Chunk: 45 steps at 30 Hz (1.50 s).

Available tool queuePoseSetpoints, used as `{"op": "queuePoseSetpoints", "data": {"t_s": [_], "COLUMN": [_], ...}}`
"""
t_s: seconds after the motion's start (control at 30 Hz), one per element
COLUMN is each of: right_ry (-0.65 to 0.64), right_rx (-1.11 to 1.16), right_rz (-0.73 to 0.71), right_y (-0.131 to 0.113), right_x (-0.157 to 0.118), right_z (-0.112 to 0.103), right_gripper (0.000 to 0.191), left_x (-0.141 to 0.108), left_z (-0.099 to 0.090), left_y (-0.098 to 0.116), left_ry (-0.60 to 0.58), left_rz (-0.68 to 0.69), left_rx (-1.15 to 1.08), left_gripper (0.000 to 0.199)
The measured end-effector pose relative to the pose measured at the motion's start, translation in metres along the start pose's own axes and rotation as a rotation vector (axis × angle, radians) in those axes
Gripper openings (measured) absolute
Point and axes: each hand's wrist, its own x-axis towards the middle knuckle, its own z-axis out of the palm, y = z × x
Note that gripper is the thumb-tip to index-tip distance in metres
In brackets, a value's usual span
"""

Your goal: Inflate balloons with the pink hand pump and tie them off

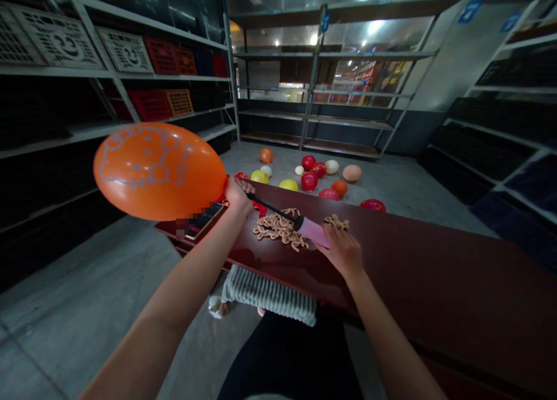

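"So, what is being seen nearest, at the front of the table (pixel 413 266)?"

"A grey ribbed cloth (pixel 270 295) is being seen at the table's near edge; it is being touched by neither hand."

"And what is being done with the hands?"

"Over the middle of the table, the pink end of a pump (pixel 314 232) is being gripped by the right hand (pixel 346 249). Its black end is being clasped by the left hand (pixel 237 196), together with the neck of an orange balloon (pixel 159 171), which is being held out above the table's left end."

"Is that balloon being counted as finished?"

"Apparently the filling is being judged nearly or wholly done, since the skin is looking taut. Whether the neck is being sealed cannot be told, as it is being covered by the hand."

"What is lying on the table?"

"Tan strands (pixel 281 229) are being partly crossed by the pump; what they are cannot be told. A small red piece (pixel 260 207) is lying beside them, and a phone (pixel 206 220) is lying towards the table's left end."

"And beyond?"

"Past the table's far edge, filled balloons (pixel 309 182) are lying scattered; these are being taken as done. Farthest from the table, shelves (pixel 352 122) are standing."
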Motion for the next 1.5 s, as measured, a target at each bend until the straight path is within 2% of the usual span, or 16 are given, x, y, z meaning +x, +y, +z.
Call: {"op": "queuePoseSetpoints", "data": {"t_s": [0.17,0.37,0.5,0.7,0.83,1.0,1.2,1.33,1.5], "right_ry": [0.014,0.024,0.049,0.009,0.007,-0.001,-0.034,-0.046,-0.097], "right_rx": [0.0,-0.016,-0.008,0.063,0.11,0.158,0.173,0.12,0.079], "right_rz": [0.006,0.092,0.137,0.277,0.387,0.427,0.37,0.301,0.189], "right_y": [0.003,0.005,0.006,0.008,0.01,0.009,0.007,0.006,0.006], "right_x": [-0.004,-0.006,-0.005,-0.009,-0.009,-0.005,-0.007,-0.01,-0.01], "right_z": [0.0,0.001,0.004,0.006,0.006,0.005,0.007,0.006,0.002], "right_gripper": [0.034,0.034,0.038,0.04,0.037,0.036,0.039,0.041,0.04], "left_x": [-0.003,-0.018,-0.036,-0.073,-0.087,-0.082,-0.068,-0.053,-0.03], "left_z": [-0.007,0.011,0.027,0.042,0.053,0.064,0.059,0.053,0.038], "left_y": [-0.009,-0.033,-0.06,-0.116,-0.134,-0.13,-0.112,-0.088,-0.047], "left_ry": [-0.059,-0.048,-0.074,-0.16,-0.184,-0.122,-0.091,-0.068,-0.028], "left_rz": [0.055,0.07,0.046,-0.022,-0.033,-0.074,-0.072,-0.057,-0.026], "left_rx": [-0.039,-0.044,-0.027,0.027,0.066,0.13,0.13,0.11,0.066], "left_gripper": [0.043,0.039,0.04,0.043,0.042,0.042,0.035,0.034,0.034]}}
